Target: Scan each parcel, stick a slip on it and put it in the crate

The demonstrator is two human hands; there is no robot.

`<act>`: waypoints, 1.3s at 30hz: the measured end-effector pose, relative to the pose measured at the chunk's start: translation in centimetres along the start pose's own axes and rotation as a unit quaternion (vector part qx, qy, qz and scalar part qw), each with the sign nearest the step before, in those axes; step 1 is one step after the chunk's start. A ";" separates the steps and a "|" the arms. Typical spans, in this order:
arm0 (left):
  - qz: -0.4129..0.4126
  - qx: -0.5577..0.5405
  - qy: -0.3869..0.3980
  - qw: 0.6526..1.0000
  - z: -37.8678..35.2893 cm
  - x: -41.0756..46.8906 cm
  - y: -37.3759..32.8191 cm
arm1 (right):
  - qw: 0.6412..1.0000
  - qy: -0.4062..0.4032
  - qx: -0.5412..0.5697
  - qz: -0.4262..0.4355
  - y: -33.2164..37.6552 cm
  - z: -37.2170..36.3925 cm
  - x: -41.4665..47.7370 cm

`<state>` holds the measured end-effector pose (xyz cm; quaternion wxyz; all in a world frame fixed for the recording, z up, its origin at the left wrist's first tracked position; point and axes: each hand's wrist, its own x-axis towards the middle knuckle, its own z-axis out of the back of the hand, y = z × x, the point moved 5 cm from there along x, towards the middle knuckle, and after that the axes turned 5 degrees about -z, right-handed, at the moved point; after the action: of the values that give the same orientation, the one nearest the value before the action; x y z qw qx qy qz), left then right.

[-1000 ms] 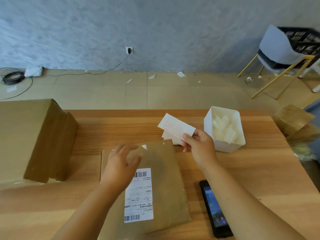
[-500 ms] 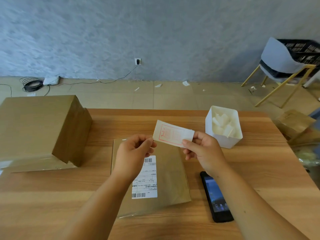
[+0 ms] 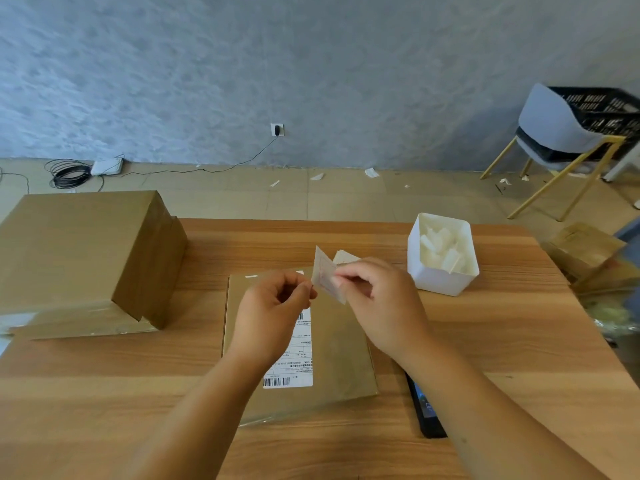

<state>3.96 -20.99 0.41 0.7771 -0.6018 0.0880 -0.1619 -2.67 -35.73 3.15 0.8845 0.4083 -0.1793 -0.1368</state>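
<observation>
Right hand (image 3: 377, 303) and left hand (image 3: 277, 306) both pinch small white red-printed paper slip (image 3: 323, 271) just over far end of flat brown paper parcel (image 3: 339, 348), lying straight below on wooden desk (image 3: 502, 341), long axis running away from person, left hand nearer its middle.

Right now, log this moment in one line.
slip: held above parcel; left hand: pinches its edge; right hand: holds it; parcel: flat on table
</observation>
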 end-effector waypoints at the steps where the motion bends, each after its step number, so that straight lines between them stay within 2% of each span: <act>1: -0.004 0.008 0.007 1.000 -0.1 -0.1 -0.1 | 1.000 0.017 0.009 -0.004 0.2 -0.3 0.1; 11: -0.064 0.067 0.062 0.994 -0.7 -0.6 -1.2 | 0.996 0.057 0.039 -0.050 -0.2 -1.3 0.1; 17: -0.137 0.104 0.090 0.981 -0.7 -0.7 -2.0 | 0.996 0.062 0.011 -0.057 -0.4 -1.2 0.1; 26: -0.235 0.151 0.056 0.959 -0.6 -0.5 -3.0 | 0.964 0.092 0.172 -0.179 -1.2 -1.6 0.2; 39: -0.242 0.134 0.019 0.961 0.2 0.2 -3.2 | 0.927 0.136 0.295 -0.187 -1.2 -2.5 0.7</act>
<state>3.75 -21.59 3.52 0.7866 -0.4920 -0.0675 -0.3669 -1.09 -35.07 0.89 0.6985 0.6916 -0.0102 -0.1839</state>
